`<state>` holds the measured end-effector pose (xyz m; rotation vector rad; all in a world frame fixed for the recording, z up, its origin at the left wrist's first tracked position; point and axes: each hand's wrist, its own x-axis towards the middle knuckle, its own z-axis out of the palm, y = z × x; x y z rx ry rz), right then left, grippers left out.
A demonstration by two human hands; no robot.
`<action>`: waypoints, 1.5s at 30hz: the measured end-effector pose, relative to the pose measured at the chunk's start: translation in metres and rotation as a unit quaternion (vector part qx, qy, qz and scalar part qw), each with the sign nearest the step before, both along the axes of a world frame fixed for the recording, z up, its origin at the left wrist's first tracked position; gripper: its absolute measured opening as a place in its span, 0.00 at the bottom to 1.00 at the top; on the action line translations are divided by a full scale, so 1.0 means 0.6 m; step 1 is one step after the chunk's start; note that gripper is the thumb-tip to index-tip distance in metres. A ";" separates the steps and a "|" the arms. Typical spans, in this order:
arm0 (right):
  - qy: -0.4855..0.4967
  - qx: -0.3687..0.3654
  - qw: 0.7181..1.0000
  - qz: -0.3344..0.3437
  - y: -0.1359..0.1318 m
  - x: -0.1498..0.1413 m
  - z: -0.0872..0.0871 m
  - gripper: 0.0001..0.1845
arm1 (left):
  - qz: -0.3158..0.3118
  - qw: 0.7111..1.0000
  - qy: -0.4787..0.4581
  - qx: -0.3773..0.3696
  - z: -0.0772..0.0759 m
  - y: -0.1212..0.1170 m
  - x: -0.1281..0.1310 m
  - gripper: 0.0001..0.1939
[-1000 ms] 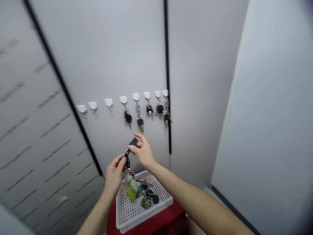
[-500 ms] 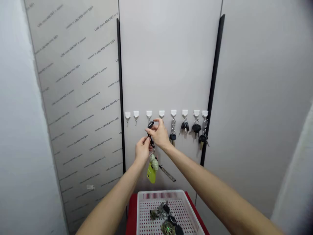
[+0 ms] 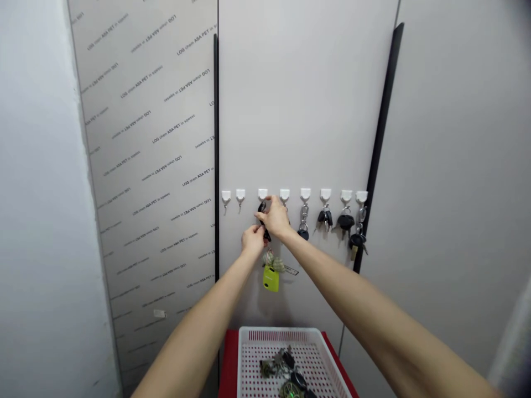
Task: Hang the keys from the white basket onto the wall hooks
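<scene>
Both hands are closed on a keychain (image 3: 271,278) with a black strap, a yellow-green tag and pale beads dangling below. My right hand (image 3: 276,216) pinches the strap's upper end just under a white wall hook (image 3: 263,194), the third from the left. Lower down, my left hand (image 3: 253,241) grips the strap from the left side. Whether the strap touches the hook is hidden by my fingers. Key bunches (image 3: 325,217) hang from hooks on the right, and my right hand partly covers what hangs on the fourth hook (image 3: 284,194).
A white perforated basket (image 3: 244,354) with several key bunches (image 3: 286,365) inside stands on a red surface (image 3: 229,365) below my hands. Two hooks on the left (image 3: 240,194) carry no keys. Long black handle strips (image 3: 216,166) flank the cabinet door.
The keychain has gone from above the basket up to the third hook, held in both hands. My view has swung to face the door squarely.
</scene>
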<state>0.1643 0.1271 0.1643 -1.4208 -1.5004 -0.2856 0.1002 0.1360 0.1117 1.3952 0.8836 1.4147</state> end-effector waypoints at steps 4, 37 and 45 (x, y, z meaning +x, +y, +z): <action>0.008 -0.006 1.000 0.007 -0.007 0.006 -0.021 0.22 | -0.001 0.999 0.049 0.002 -0.012 0.011 0.003 0.08; -0.094 -0.385 0.912 0.107 -0.193 0.088 -0.441 0.12 | -0.028 0.909 0.408 0.076 -0.343 -0.139 -0.071 0.10; 0.009 -0.378 0.922 0.085 -0.174 0.067 -0.432 0.06 | -0.020 0.951 0.306 0.042 -0.342 -0.139 -0.076 0.09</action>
